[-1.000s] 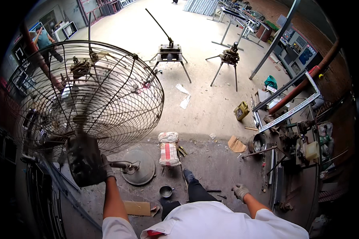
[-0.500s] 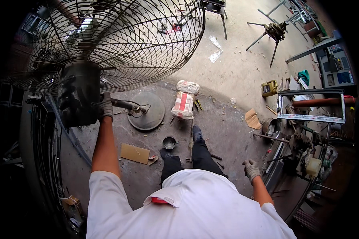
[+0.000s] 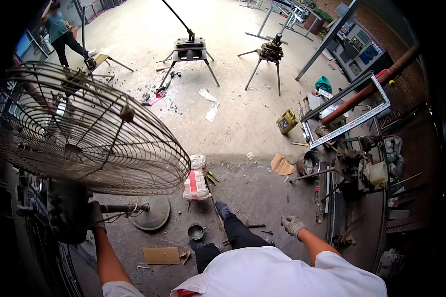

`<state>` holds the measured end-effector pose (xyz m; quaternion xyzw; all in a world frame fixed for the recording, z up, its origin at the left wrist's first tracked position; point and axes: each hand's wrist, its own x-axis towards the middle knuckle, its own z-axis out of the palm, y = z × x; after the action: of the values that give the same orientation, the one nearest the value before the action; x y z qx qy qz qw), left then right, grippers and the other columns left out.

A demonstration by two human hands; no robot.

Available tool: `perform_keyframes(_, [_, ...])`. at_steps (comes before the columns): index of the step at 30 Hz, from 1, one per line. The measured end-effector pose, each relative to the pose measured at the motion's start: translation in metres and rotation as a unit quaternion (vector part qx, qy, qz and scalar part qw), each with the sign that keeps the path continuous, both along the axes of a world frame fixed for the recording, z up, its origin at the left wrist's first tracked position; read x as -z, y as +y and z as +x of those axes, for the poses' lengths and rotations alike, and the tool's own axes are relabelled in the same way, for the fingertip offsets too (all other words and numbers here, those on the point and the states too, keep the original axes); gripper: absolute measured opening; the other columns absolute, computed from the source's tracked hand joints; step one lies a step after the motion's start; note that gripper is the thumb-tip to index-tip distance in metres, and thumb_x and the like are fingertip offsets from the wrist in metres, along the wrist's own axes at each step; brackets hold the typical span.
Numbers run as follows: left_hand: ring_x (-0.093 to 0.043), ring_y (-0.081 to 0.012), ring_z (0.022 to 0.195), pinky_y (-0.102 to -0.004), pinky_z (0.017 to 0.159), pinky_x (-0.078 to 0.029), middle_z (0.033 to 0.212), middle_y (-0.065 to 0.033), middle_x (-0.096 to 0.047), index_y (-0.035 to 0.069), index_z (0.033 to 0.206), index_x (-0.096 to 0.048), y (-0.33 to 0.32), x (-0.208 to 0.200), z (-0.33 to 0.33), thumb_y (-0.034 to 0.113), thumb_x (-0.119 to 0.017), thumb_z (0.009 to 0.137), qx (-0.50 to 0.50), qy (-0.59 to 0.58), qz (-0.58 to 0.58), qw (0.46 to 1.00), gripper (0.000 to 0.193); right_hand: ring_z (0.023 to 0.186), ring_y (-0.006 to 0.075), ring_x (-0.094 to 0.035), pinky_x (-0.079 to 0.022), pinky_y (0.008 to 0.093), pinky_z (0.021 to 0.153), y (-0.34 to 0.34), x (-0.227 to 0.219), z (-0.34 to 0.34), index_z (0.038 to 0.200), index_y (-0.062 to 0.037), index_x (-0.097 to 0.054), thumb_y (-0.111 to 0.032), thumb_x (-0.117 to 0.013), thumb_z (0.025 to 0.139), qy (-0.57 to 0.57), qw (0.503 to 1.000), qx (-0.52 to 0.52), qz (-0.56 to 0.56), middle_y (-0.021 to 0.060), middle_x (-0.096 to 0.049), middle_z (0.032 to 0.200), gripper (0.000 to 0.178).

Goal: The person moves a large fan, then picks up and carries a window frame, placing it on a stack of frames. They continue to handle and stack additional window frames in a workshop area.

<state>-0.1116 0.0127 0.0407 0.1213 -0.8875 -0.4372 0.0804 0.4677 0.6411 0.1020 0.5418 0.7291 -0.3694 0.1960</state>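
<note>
A large caged fan with a dark motor housing fills the left side. My gloved left hand is closed at the back of the fan, next to the housing and its horizontal pole; the housing hides some of its fingers. The fan's round base rests on the floor. Lower right, my gloved right hand is closed around a thin rod, whose end sticks up past the fingers. The rod's exact kind is too small to make out.
Ahead of my feet lies a white wrapped bundle with a red stripe, beside pliers. A metal cup and cardboard are nearby. A cluttered vise bench and a frame stand right. Beyond are metal stands and another person.
My view has tilted up, showing more floor and a person far left. The fan cage has swung round, and appears lower left. Both hands keep their holds.
</note>
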Motion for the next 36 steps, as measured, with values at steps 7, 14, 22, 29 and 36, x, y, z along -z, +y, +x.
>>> perform_keyframes(7, [-0.059,-0.0217,0.103,-0.0346,0.093,-0.046,0.114,-0.0089,-0.066,0.001,0.113,-0.065,0.029,-0.011,0.051,0.040,-0.074,0.080,-0.136,0.057,0.037,0.988,0.052,0.060,0.0201,-0.060,-0.048,0.0355,0.060,-0.017,-0.015,-0.010,0.095,-0.0030,-0.070,-0.034,-0.055,0.085,-0.024,0.999,-0.021,0.019,0.0120,-0.065,0.069,0.036])
perform_keyframes(14, [-0.067,-0.0266,0.083,-0.0373,0.077,-0.049,0.092,-0.0067,-0.073,0.009,0.088,-0.073,0.015,-0.055,0.064,0.054,-0.058,0.077,-0.183,-0.111,-0.116,0.970,0.049,0.045,0.0155,-0.049,-0.040,0.0330,0.043,-0.040,-0.017,-0.006,0.082,-0.0049,-0.066,-0.029,-0.056,0.086,0.031,0.998,0.036,-0.045,0.0055,-0.054,0.056,0.026])
perform_keyframes(22, [-0.063,-0.0270,0.079,-0.0394,0.078,-0.047,0.085,-0.0105,-0.071,0.003,0.079,-0.069,0.017,-0.049,0.085,0.036,-0.061,0.077,-0.103,0.038,-0.125,0.986,0.034,0.040,0.0147,-0.047,-0.036,0.0314,0.037,-0.061,-0.024,0.019,0.077,-0.0070,-0.063,-0.027,-0.056,0.088,0.058,0.994,0.072,-0.062,0.0039,-0.050,0.052,0.024])
perform_keyframes(29, [-0.056,-0.0215,0.061,-0.0383,0.067,-0.046,0.065,-0.0075,-0.063,0.003,0.070,-0.062,0.015,-0.015,0.115,0.026,-0.057,0.080,-0.052,0.019,-0.095,0.994,0.026,0.042,0.0152,-0.048,-0.038,0.0321,0.039,-0.064,-0.008,0.055,0.080,-0.0066,-0.065,-0.027,-0.055,0.087,0.033,0.995,0.079,-0.052,0.0045,-0.052,0.054,0.024])
perform_keyframes(36, [-0.055,-0.0205,0.067,-0.0375,0.068,-0.046,0.070,-0.0058,-0.060,0.005,0.071,-0.060,-0.023,0.036,0.108,0.025,-0.054,0.084,0.027,0.125,-0.100,0.987,0.025,0.043,0.0163,-0.048,-0.038,0.0335,0.040,-0.084,-0.002,0.016,0.083,-0.0049,-0.065,-0.024,-0.057,0.087,0.043,0.997,0.020,-0.068,0.0058,-0.053,0.056,0.021])
